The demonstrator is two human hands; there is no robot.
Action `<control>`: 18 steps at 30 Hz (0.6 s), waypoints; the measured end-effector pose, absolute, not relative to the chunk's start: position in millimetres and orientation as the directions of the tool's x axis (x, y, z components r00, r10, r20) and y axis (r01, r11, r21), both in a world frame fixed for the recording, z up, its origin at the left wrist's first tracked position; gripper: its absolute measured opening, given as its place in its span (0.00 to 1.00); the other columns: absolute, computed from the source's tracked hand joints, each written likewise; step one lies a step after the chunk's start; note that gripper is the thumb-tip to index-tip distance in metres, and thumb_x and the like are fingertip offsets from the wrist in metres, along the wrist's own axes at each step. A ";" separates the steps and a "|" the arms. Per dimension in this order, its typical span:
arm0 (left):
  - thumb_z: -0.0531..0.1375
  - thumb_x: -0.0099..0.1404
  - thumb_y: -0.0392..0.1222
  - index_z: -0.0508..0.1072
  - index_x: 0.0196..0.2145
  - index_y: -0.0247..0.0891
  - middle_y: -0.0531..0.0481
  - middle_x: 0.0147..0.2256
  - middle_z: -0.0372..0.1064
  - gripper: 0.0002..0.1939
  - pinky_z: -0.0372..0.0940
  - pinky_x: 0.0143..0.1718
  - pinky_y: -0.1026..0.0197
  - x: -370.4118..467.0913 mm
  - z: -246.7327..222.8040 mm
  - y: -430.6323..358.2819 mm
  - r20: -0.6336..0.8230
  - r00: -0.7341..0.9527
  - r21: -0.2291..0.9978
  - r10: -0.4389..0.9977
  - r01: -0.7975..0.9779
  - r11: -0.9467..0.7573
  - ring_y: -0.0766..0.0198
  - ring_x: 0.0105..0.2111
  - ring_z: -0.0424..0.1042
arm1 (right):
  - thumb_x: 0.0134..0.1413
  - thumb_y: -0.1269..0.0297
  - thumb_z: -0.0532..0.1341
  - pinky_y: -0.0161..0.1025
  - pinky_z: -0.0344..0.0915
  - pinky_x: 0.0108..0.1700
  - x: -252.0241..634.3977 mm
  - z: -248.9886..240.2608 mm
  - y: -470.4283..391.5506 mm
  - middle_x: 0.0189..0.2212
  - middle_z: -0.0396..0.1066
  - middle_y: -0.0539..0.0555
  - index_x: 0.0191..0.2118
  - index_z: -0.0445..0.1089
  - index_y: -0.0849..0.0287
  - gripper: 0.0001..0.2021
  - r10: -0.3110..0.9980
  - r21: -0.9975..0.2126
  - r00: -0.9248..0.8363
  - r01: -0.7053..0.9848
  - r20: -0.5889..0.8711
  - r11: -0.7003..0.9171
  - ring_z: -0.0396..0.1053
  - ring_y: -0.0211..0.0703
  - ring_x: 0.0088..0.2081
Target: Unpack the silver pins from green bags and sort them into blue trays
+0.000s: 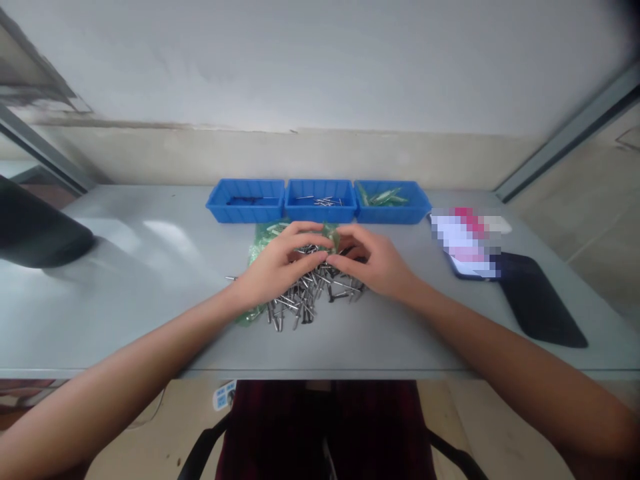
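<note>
Silvery metal pins (pixel 305 297) lie heaped mid-table, nearer the front edge — thin, shiny, jumbled. Left hand (pixel 277 267) and right hand (pixel 375 263) meet above them, each grip pinched on a small green piece (pixel 333 237).

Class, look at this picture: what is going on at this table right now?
A person's left hand and right hand meet over a heap of metal pins mixed with green plastic pieces on a grey table. The fingertips pinch a small green piece between them. Behind the heap stand three blue trays, each holding a few sorted parts.
</note>
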State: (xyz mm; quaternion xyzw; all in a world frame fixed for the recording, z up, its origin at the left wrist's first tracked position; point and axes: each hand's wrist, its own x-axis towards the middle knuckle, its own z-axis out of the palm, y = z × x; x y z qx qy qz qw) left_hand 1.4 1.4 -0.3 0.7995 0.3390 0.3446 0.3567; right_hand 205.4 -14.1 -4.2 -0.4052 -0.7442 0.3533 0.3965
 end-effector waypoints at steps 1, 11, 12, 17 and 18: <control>0.57 0.67 0.41 0.74 0.45 0.47 0.47 0.53 0.62 0.09 0.69 0.35 0.64 1.3 -0.6 1.5 0.314 0.532 0.796 0.786 0.303 -0.523 0.57 0.53 0.64 | 0.55 0.57 0.62 0.35 0.68 0.32 205.6 -4.2 -13.9 0.37 0.70 0.51 0.44 0.67 0.54 0.12 0.883 -0.846 -0.351 0.320 0.312 0.426 0.70 0.38 0.34; 0.61 0.64 0.38 0.68 0.44 0.41 0.49 0.40 0.67 0.11 0.68 0.36 0.64 3.5 -3.7 6.1 0.334 0.395 0.884 0.856 0.184 -0.430 0.65 0.40 0.70 | 0.59 0.59 0.57 0.35 0.58 0.26 209.3 -7.9 -12.4 0.24 0.65 0.47 0.35 0.66 0.56 0.07 0.918 -0.844 -0.278 0.383 0.282 0.376 0.64 0.35 0.25; 0.61 0.63 0.38 0.67 0.45 0.41 0.50 0.37 0.68 0.12 0.68 0.35 0.64 3.7 -3.9 6.7 0.323 0.386 0.902 0.864 0.152 -0.404 0.66 0.37 0.70 | 0.60 0.59 0.57 0.35 0.59 0.27 209.3 -8.3 -12.0 0.25 0.66 0.48 0.36 0.67 0.56 0.07 0.920 -0.849 -0.275 0.378 0.279 0.371 0.64 0.36 0.25; 0.60 0.64 0.41 0.69 0.42 0.38 0.53 0.27 0.67 0.09 0.67 0.31 0.63 3.0 -3.0 7.2 0.254 0.412 0.932 0.875 0.138 -0.336 0.67 0.28 0.69 | 0.60 0.58 0.57 0.36 0.62 0.28 209.3 -9.3 -11.1 0.30 0.69 0.50 0.40 0.69 0.56 0.09 0.911 -0.865 -0.293 0.328 0.290 0.380 0.66 0.37 0.28; 0.60 0.64 0.42 0.70 0.41 0.38 0.53 0.27 0.67 0.08 0.67 0.31 0.63 2.9 -2.5 6.8 0.248 0.412 0.931 0.877 0.150 -0.333 0.67 0.28 0.69 | 0.60 0.58 0.56 0.37 0.62 0.29 209.5 -9.5 -11.2 0.31 0.70 0.51 0.40 0.69 0.56 0.09 0.908 -0.862 -0.297 0.327 0.295 0.387 0.66 0.38 0.29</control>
